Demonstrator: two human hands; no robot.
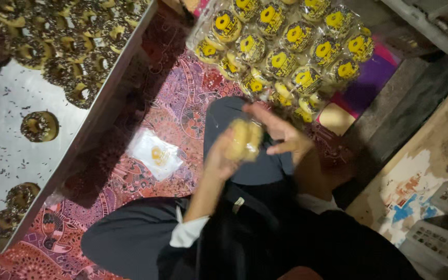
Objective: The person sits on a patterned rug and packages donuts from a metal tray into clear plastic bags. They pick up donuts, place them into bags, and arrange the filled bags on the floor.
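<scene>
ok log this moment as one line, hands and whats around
left hand: holds doughnut | right hand: on doughnut | bagged doughnuts: ahead | metal tray: left | empty bag: on mat

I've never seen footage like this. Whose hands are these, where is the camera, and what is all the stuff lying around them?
There is no machine here. The single picture comes from a camera worn on a person's head, looking down at their own lap and hands. The person sits on a patterned red mat. The left hand and the right hand meet around a pale round doughnut, blurred by motion, seemingly in a clear wrapper. To the left lies a metal tray with sprinkle-covered ring doughnuts. Ahead is a heap of wrapped doughnuts with yellow labels. An empty clear bag lies on the mat by the knee.
</scene>
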